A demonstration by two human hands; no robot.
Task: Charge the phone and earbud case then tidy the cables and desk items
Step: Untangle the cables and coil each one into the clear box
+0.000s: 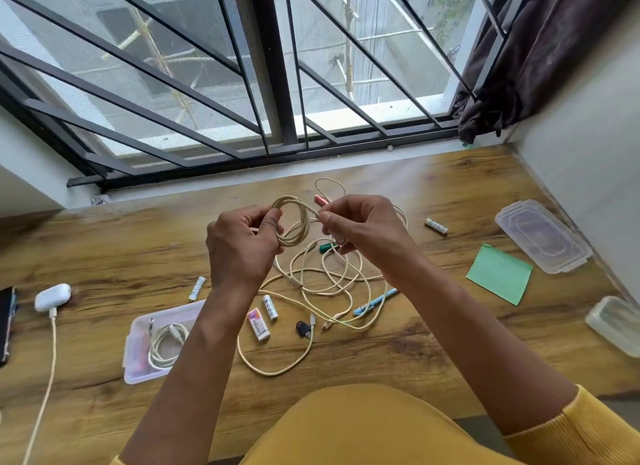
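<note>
Wooden desk (104, 257): three batteries (196, 288), two hands (242, 246) coiling one cable (294, 222).

A home; wooden desk (104, 257) under a barred window (242, 84); dark curtain (519, 66).

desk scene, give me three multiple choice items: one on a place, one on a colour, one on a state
1. Where does the earbud case lie?
A. desk's left side
B. in the lidded box
C. on the windowsill

2. What colour is the sticky note?
A. pink
B. green
C. blue

3. What is the left hand doing?
A. resting flat on the desk
B. holding a coiled cable
C. gripping a pen

Key: 1 A, it sits far left on the wooden desk with a cable plugged in. 2 B, the square by the clear lid is green. 3 B, its fingers pinch the cable coil while the right hand feeds the strand.
</note>
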